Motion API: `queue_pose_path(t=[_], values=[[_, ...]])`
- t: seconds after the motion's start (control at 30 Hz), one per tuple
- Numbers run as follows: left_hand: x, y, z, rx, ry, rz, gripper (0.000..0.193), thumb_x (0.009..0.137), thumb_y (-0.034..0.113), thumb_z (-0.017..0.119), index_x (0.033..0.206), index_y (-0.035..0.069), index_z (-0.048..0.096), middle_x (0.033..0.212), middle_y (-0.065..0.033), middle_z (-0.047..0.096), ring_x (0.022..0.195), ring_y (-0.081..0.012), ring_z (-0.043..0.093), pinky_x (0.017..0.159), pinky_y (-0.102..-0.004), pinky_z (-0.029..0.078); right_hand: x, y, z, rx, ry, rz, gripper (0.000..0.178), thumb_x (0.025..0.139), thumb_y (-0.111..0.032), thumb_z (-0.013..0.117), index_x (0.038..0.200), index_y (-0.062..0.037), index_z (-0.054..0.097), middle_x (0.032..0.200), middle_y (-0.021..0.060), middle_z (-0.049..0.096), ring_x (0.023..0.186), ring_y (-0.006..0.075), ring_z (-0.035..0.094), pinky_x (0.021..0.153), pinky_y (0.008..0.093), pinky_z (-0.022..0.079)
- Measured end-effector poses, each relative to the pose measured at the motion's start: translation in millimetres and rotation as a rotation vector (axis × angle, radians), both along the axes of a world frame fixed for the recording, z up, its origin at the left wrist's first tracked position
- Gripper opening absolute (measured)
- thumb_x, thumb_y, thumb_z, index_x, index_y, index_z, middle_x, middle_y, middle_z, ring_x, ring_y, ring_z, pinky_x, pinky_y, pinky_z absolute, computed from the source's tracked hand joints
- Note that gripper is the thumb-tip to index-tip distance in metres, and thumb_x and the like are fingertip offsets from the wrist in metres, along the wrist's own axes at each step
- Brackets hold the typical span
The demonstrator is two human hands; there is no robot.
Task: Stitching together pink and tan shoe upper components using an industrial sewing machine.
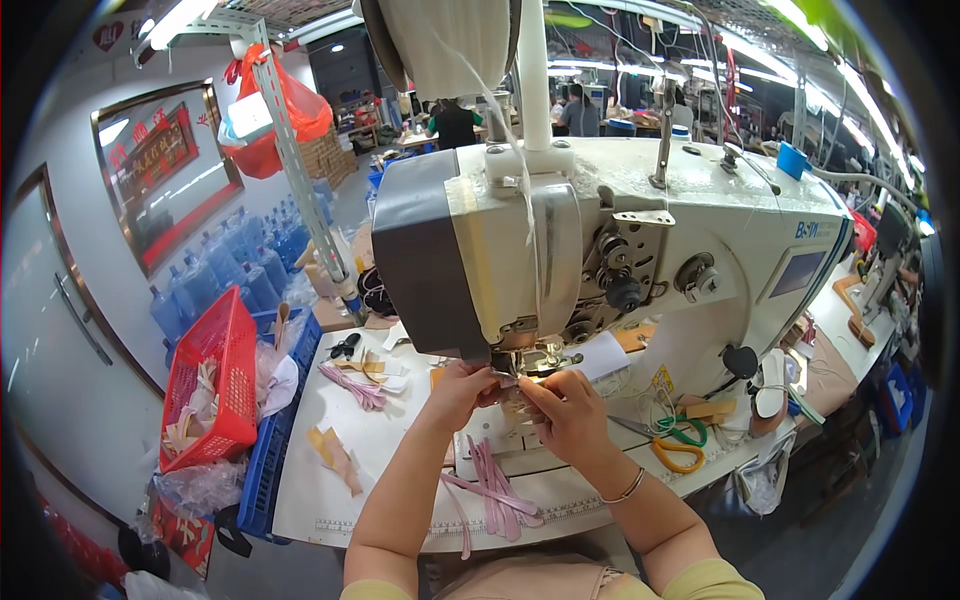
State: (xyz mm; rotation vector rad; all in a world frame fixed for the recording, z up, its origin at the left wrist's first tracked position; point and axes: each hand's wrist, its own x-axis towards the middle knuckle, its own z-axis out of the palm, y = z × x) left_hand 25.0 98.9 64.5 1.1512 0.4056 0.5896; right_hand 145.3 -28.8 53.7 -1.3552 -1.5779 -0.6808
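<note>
The large metal sewing machine is white, with a dark grey cover on its left end. Left of the machine are a red plastic basket, patterned with small holes, and a blue plastic crate. In front of it, pale pink fabric strips lie on the white table.

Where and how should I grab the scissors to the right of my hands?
Probably by the orange loop, from the front right: the handles of the scissors face right, the blades point left, and that loop lies nearer the front edge of the table than the green loop.
</note>
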Motion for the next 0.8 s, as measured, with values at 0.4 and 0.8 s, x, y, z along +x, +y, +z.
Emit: queue_pose_path(t=[0.4,0.8], values=[[6.1,9.5,-15.2,-0.045,-0.014,0.057,0.018,0.082,0.02,0.056,0.072,0.006,0.053,0.061,0.0,0.047,0.049,-0.0102,0.041,0.045,-0.0225,0.032,-2.6,-1.7,-0.1,-0.004,0.088,0.031,0.035,0.065,-0.002,0.065,0.098,-0.0128,0.059,0.074,0.0031,0.046,0.063,0.0202,0.05,0.053,0.0299,0.044],[12.3,-47.6,-19.4,-0.105,-0.25,0.481,0.012,0.079,0.01,0.053,0.068,0.007,0.052,0.058,0.0034,0.046,0.049,-0.0034,0.037,0.045,-0.0173,0.03,-7.3,-10.2,2.9,-0.087,0.089,-0.008,0.033,0.068,-0.004,0.064,0.099,-0.0145,0.058,0.073,0.0037,0.046,0.064,0.0212,0.051,0.055,0.0308,0.044]])
